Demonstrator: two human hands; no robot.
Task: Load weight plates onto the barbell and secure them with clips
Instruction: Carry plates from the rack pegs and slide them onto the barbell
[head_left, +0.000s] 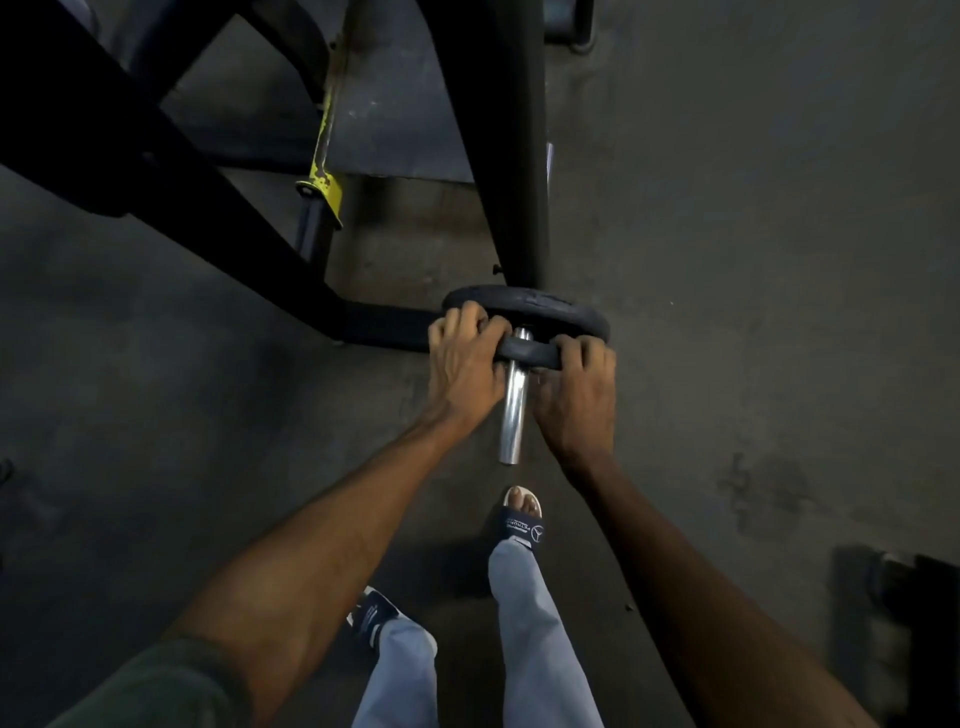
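The chrome barbell sleeve (514, 415) points toward me in the middle of the head view. A larger black weight plate (550, 309) sits on it, farther in. In front of that, a smaller black plate (527, 353) is threaded on the sleeve. My left hand (465, 358) grips this small plate's left rim. Its right rim is held by my right hand (576, 395). The bar behind the plates is hidden by the rack post. No clip is in view.
A black rack upright (511, 156) rises right behind the plates. Black frame beams (171, 176) run off to the left, with a chipped yellow bracket (324, 187) between them. My sandalled feet (522, 519) stand on the dark floor. A dark object (904, 587) sits at lower right.
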